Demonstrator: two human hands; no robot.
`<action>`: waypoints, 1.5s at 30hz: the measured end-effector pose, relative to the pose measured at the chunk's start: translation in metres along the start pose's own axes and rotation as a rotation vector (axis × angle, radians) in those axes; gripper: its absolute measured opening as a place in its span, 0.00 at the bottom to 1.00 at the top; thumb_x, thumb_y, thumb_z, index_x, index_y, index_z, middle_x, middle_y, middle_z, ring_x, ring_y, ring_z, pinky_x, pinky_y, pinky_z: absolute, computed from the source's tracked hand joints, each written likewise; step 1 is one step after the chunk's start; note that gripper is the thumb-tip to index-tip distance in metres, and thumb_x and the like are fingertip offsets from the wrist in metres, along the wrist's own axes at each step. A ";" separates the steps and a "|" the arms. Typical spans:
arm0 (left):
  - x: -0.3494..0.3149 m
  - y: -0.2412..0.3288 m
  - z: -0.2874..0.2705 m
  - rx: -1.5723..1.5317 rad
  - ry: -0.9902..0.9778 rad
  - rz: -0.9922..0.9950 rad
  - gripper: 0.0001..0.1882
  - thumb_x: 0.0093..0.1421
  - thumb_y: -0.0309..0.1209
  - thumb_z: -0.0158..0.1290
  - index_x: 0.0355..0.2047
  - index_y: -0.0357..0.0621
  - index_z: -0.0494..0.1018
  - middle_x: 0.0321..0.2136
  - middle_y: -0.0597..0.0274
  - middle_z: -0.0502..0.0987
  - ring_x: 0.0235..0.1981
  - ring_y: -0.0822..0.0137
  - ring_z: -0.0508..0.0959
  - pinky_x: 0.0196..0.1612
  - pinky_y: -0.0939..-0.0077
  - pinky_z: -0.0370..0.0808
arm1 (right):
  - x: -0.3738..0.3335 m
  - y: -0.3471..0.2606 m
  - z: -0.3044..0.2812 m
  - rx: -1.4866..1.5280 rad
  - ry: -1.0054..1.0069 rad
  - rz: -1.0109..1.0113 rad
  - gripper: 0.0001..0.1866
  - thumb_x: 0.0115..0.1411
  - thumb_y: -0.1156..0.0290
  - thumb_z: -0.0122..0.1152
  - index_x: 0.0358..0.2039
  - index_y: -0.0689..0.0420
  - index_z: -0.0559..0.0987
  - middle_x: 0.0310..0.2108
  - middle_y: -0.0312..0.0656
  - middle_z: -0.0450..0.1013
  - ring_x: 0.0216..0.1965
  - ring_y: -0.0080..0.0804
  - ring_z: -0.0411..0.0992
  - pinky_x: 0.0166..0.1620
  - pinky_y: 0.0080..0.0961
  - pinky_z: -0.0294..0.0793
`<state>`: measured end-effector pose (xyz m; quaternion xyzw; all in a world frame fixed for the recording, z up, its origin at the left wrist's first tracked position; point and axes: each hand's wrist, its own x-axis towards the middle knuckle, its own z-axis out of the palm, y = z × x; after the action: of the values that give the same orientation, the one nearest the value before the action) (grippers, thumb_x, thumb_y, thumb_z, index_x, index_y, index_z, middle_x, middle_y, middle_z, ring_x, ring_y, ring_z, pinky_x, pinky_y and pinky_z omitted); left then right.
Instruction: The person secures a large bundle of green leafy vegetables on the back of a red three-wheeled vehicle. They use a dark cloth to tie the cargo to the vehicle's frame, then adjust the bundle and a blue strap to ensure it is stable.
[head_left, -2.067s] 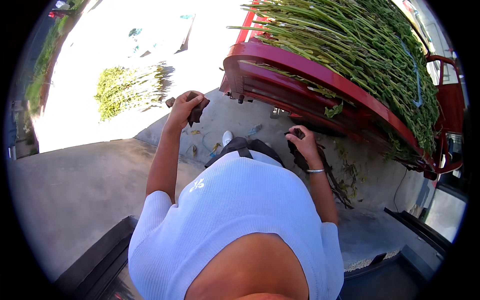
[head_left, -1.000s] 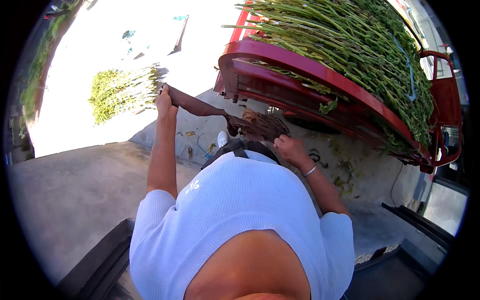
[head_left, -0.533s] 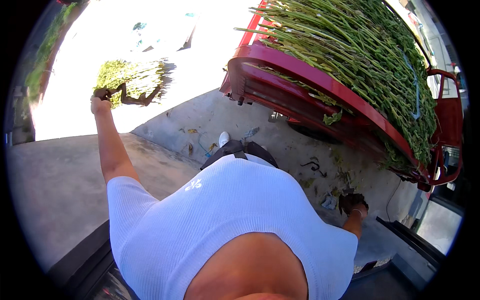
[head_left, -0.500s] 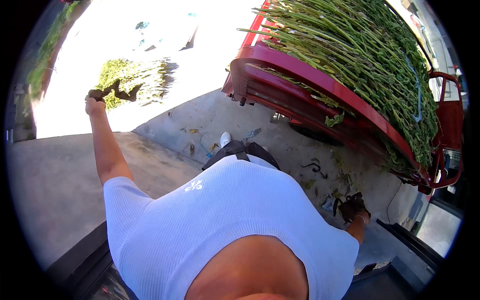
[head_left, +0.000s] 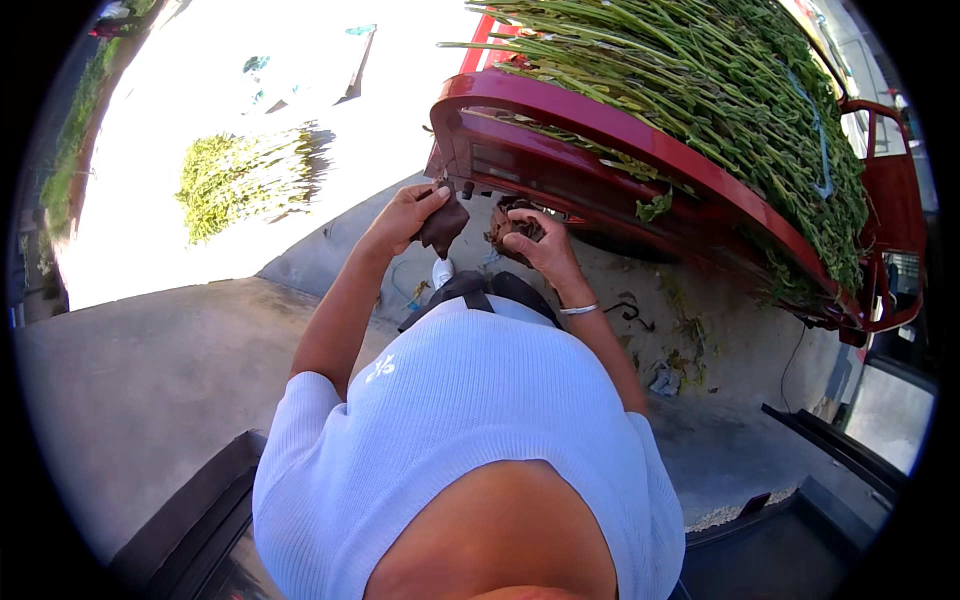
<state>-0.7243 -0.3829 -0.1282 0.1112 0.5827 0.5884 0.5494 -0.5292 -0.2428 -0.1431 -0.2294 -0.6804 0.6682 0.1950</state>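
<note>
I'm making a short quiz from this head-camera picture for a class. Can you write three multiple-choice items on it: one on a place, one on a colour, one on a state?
1. Where does the separate pile of green stalks lie?
A. On the sunlit ground to the person's left
B. Inside the cart
C. At the person's right foot

2. What colour is the cart that carries the load of long green stems?
A. Blue
B. Red
C. White

3. What is the left hand doing?
A. Hanging empty at the side
B. Resting flat on the cart's rim
C. Raised in front, holding a dark brown floppy piece

Answers: 1 A, the pile sits on bright ground at the upper left, apart from the cart. 2 B, its curved rim and frame are red. 3 C, the fingers grip the dark piece, close to the right hand.
</note>
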 end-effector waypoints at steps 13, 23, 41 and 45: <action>0.013 -0.025 0.036 -0.009 -0.141 0.017 0.11 0.62 0.36 0.48 0.31 0.42 0.73 0.19 0.71 0.72 0.16 0.80 0.70 0.15 0.86 0.66 | 0.025 0.006 0.038 0.079 0.217 -0.167 0.06 0.56 0.75 0.57 0.30 0.65 0.76 0.26 0.35 0.69 0.29 0.21 0.66 0.35 0.17 0.65; 0.052 -0.060 -0.035 -0.503 0.385 0.146 0.06 0.62 0.29 0.43 0.30 0.42 0.68 0.24 0.66 0.72 0.24 0.70 0.72 0.26 0.70 0.71 | -0.002 -0.065 0.052 0.675 -0.058 -0.026 0.11 0.63 0.68 0.48 0.25 0.59 0.69 0.23 0.32 0.65 0.20 0.13 0.57 0.22 0.12 0.55; -0.031 0.049 -0.293 -0.653 1.360 0.353 0.11 0.61 0.30 0.48 0.41 0.36 0.68 0.34 0.57 0.74 0.34 0.61 0.75 0.32 0.64 0.76 | -0.249 0.116 -0.316 -1.647 -0.109 1.442 0.17 0.58 0.57 0.53 0.39 0.56 0.79 0.45 0.45 0.73 0.46 0.42 0.72 0.46 0.42 0.72; -0.119 0.092 -0.396 -0.667 1.195 0.681 0.08 0.64 0.31 0.42 0.29 0.43 0.66 0.26 0.61 0.71 0.25 0.69 0.71 0.23 0.74 0.68 | -0.283 0.077 -0.368 -1.382 0.054 1.437 0.22 0.53 0.57 0.58 0.44 0.58 0.77 0.48 0.48 0.71 0.47 0.46 0.71 0.47 0.41 0.70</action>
<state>-1.0333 -0.6727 -0.1109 -0.2245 0.5058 0.8303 -0.0664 -0.0831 -0.1026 -0.1971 -0.6650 -0.6147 0.0792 -0.4166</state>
